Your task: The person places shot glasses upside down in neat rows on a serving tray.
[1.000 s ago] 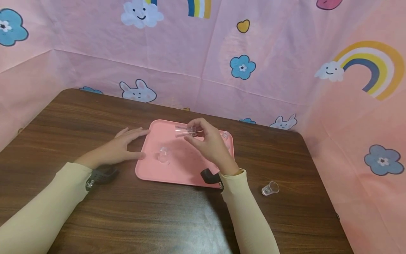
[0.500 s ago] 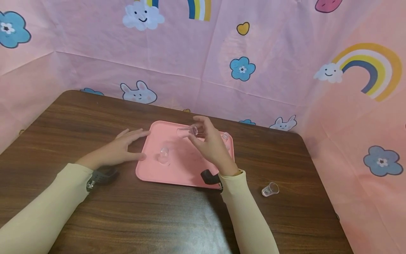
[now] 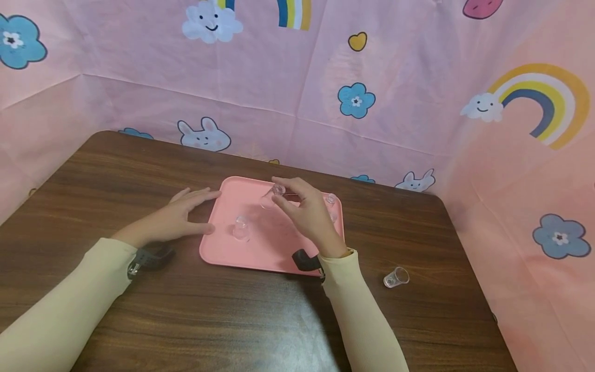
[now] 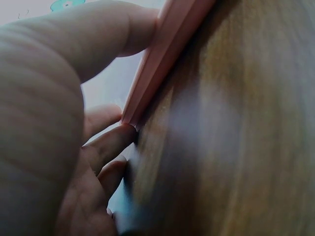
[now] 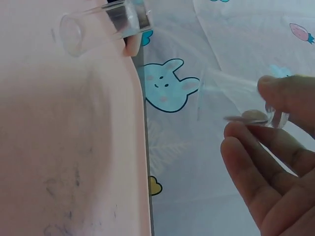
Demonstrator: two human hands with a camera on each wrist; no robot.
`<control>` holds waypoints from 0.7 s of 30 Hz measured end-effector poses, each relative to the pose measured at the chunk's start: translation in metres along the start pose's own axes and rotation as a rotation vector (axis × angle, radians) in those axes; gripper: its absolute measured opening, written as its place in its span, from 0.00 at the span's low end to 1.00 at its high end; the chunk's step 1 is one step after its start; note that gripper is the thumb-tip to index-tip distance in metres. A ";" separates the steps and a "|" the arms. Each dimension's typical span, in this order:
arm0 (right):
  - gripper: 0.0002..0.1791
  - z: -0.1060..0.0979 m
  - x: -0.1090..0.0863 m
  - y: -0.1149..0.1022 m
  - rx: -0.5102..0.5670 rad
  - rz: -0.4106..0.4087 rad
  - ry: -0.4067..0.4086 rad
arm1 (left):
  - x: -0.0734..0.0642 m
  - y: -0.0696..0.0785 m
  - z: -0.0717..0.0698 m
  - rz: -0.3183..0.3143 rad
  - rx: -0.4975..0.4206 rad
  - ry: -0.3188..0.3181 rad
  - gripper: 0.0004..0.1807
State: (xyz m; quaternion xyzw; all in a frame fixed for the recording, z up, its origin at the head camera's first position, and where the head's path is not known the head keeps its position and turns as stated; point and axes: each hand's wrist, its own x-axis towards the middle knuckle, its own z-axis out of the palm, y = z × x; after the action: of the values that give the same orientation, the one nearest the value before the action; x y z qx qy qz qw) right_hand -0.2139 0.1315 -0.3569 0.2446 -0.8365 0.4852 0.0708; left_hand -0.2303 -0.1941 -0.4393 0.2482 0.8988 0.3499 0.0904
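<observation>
My right hand [image 3: 307, 212] pinches a clear shot glass [image 3: 271, 196] near its thick base, above the back of the pink tray [image 3: 269, 253]. The glass is tilted, base up and mouth pointing down and left; the right wrist view shows the thumb and fingertips at the base of this glass [image 5: 231, 91]. My left hand [image 3: 169, 217] lies at the tray's left side, fingers spread and fairly straight. In the left wrist view its thumb and fingertips touch the rim of the tray [image 4: 160, 64]. Another clear glass [image 3: 240, 228] stands on the tray's left half.
Small clear pieces of glassware [image 3: 330, 199] sit along the tray's right edge, partly hidden by my right hand. One more clear shot glass [image 3: 396, 277] is on the brown wooden table [image 3: 223, 320], right of the tray. A pink patterned cloth [image 3: 260, 77] hangs behind the table.
In my right hand the shot glass has turned from lying nearly level to tilted, its mouth swinging down and its base rising. My left hand has stayed at the tray's edge.
</observation>
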 end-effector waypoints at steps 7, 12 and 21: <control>0.14 0.010 0.002 0.002 0.027 0.033 -0.024 | -0.001 0.000 -0.002 -0.015 -0.007 -0.007 0.49; 0.13 0.026 0.010 0.001 -0.036 0.012 -0.125 | -0.003 -0.001 -0.004 -0.029 0.002 -0.007 0.49; 0.14 0.041 0.027 0.001 -0.134 0.083 -0.249 | -0.001 -0.002 -0.002 -0.031 -0.004 -0.014 0.49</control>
State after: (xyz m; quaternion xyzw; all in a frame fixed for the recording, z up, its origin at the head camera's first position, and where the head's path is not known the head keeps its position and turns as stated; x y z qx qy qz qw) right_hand -0.2328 0.0883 -0.3694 0.2627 -0.8788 0.3966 -0.0373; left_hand -0.2309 -0.1974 -0.4395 0.2363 0.9012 0.3486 0.1025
